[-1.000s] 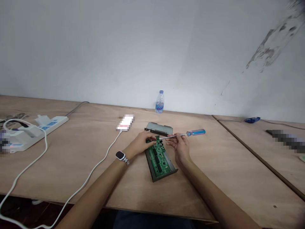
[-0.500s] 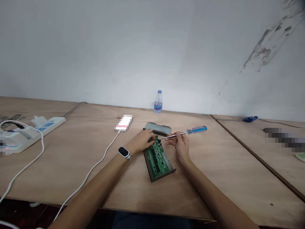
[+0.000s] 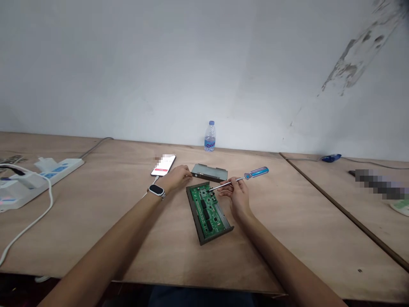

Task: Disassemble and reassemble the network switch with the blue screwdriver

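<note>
A green circuit board [image 3: 209,209] lies in a dark metal tray-like casing [image 3: 195,217] on the table. My right hand [image 3: 239,197] is closed around the shaft of a screwdriver [image 3: 256,172] with a clear blue handle. The handle points to the right, and the tip is over the board's upper part. Beyond the casing rests a grey metal cover [image 3: 211,171]. My left hand [image 3: 177,178], a watch on its wrist, is beside the cover's left end with its fingers drawn together. Whatever may be between those fingertips is too small to make out.
A phone [image 3: 164,165] on a white cable lies left of the cover. By the wall stands a water bottle [image 3: 210,137]. A white power strip [image 3: 57,172] with plugs sits at the left. A blue object [image 3: 331,158] lies at the far right, past a table seam [image 3: 335,204].
My left hand has come off the board and moved left, to beside the metal cover. The screwdriver stays in my right hand, its tip still over the board. The view has shifted slightly.
</note>
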`<action>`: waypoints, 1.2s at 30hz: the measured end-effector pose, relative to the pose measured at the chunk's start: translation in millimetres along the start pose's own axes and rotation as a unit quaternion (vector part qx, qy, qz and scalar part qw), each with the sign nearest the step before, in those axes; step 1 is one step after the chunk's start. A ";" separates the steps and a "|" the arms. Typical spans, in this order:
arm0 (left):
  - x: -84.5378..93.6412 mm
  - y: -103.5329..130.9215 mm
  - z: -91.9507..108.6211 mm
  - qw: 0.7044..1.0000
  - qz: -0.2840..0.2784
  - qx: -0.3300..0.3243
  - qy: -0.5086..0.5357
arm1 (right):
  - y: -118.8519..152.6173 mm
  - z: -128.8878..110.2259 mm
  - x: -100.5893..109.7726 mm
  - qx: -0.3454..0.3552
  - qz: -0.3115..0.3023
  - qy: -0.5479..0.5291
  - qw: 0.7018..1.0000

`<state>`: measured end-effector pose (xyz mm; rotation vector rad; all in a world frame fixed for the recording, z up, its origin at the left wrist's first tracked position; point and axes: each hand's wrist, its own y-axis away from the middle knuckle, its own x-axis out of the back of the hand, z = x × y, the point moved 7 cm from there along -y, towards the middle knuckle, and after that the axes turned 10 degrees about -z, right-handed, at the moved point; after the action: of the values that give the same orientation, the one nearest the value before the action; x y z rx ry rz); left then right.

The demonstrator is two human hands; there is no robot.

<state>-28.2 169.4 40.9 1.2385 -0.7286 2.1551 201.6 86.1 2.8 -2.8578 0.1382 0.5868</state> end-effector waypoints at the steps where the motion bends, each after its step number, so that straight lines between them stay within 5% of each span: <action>1: 2.8 2.6 6.4 1.000 0.003 -0.010 -0.008 | -0.2 -0.5 0.4 0.001 0.002 -0.002 1.000; 5: 3.5 15.0 48.1 0.997 -0.036 -0.061 -0.032 | -1.1 -4.6 1.9 0.008 0.010 -0.003 1.000; 9: -18.5 22.5 92.8 0.984 -0.140 -0.099 -0.037 | -1.9 -10.4 5.2 0.022 0.020 0.005 1.000; 13: -36.4 17.3 106.8 0.978 -0.178 -0.087 -0.062 | -4.1 -14.7 9.3 0.030 0.027 0.010 0.999; 17: -46.8 8.7 106.6 0.979 -0.153 -0.092 -0.098 | -6.7 -26.6 12.2 0.068 0.029 0.029 0.997; 25: -64.8 0.0 95.6 0.996 -0.065 0.002 -0.060 | -4.5 -41.4 8.4 0.107 0.017 0.090 0.990; 32: -21.5 15.8 63.3 0.996 0.077 -0.005 -0.034 | -0.9 -39.3 2.3 0.114 -0.001 0.125 0.986; 36: -28.4 8.0 44.7 0.999 -0.011 -0.034 0.006 | -2.4 -40.1 -3.9 0.112 -0.019 0.144 0.983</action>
<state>4.8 127.9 33.6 1.1917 -0.7743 2.1009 213.6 79.3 40.7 -2.6999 0.1840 0.1349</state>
